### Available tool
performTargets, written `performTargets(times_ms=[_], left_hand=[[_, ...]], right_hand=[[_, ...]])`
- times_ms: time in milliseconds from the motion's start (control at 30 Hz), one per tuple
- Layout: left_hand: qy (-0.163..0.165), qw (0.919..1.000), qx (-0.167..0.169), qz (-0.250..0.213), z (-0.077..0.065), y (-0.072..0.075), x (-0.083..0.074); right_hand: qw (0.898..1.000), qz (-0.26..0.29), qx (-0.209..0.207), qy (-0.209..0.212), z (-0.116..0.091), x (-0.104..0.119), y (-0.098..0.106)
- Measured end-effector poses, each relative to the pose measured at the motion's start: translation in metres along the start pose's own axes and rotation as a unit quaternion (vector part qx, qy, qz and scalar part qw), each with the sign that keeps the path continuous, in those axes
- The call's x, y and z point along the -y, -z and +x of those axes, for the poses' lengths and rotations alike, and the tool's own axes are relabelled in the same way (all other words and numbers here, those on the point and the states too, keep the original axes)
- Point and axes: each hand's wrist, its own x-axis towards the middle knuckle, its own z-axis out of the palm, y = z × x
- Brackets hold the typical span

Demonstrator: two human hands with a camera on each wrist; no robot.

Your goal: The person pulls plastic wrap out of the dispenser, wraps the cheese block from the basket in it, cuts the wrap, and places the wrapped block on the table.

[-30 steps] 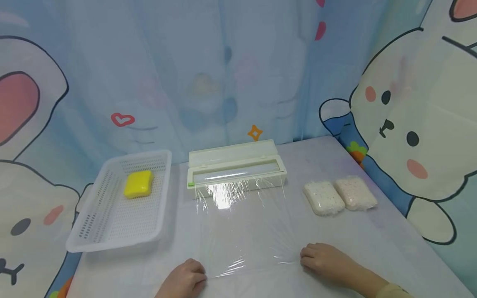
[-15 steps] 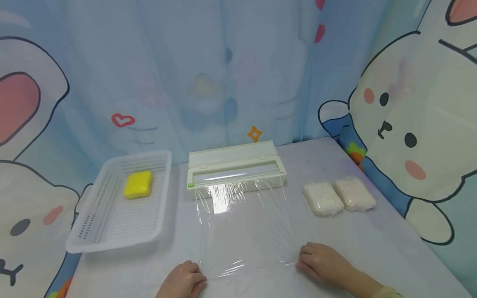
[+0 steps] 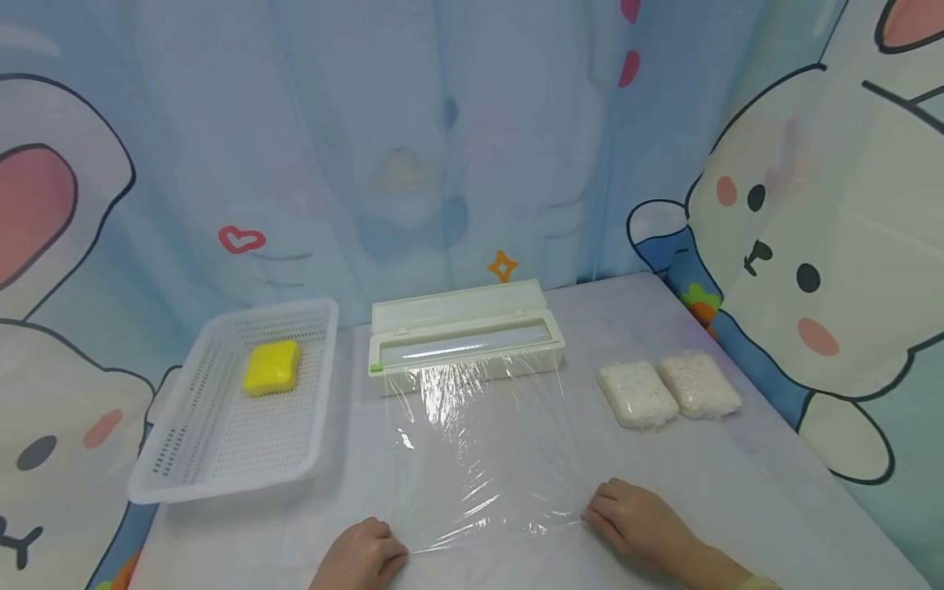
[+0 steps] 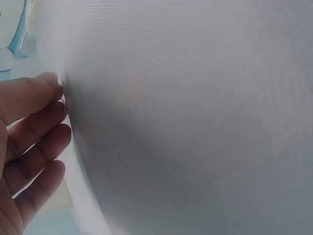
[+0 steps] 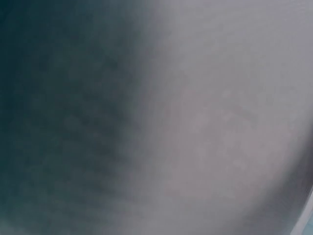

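Note:
A clear sheet of cling film [image 3: 487, 467] runs from a white cling film dispenser [image 3: 551, 356] toward the near side of the table in the head view. At the sheet's near left corner, my left hand [image 3: 360, 555] pinches the film between thumb and index finger, its other fingers bent behind, as the left wrist view shows. My right hand [image 3: 640, 524] grips the near right corner, palm down, its fingertips right at the film edge. The dispenser's lid [image 3: 457, 305] stands raised, showing the roll inside. The right wrist view is blurred, with no fingers in it.
On the left a white perforated basket [image 3: 221, 489] holds a yellow rounded block [image 3: 271, 368]. Two film-wrapped packs, one whitish [image 3: 637, 395] and one pinkish [image 3: 699, 385], lie side by side right of the film. A patterned curtain [image 3: 332, 147] hangs behind the table.
My right hand has shifted slightly left along the film's near edge and now grips its corner. Glints on the film have changed. The left hand stays at its corner.

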Motion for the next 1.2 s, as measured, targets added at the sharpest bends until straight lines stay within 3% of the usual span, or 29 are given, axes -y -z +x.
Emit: performTargets(times_ms=[233,467,600,700,900,967,1067,1200], left_hand=[[0.029,0.9995,0.011,-0.004,-0.001,-0.001,-0.002],[0.065,0.9974,0.032,0.004,-0.001,0.000,-0.004],[0.074,0.9966,0.031,-0.019,-0.004,0.001,-0.004],[0.071,0.9968,0.014,-0.035,-0.009,0.001,-0.002],[0.008,0.9969,-0.077,-0.013,-0.014,-0.002,0.005],[0.004,0.9962,-0.087,-0.009,-0.014,-0.002,0.006],[0.048,0.9974,-0.042,-0.034,-0.014,0.002,0.004],[0.117,0.9919,0.013,-0.048,-0.012,0.011,0.002]], right_hand=[[1.000,0.003,0.002,-0.018,0.000,0.002,0.000],[0.988,0.025,0.033,-0.151,0.003,0.013,-0.003],[0.980,0.019,0.000,-0.198,0.000,0.019,-0.010],[0.980,0.008,-0.039,-0.193,-0.003,0.021,-0.015],[0.983,0.027,-0.089,-0.157,-0.008,0.021,-0.019],[0.983,0.035,-0.094,-0.153,-0.009,0.020,-0.020],[0.984,0.038,-0.092,-0.148,-0.011,0.018,-0.022],[0.986,0.036,-0.089,-0.139,-0.012,0.017,-0.023]])
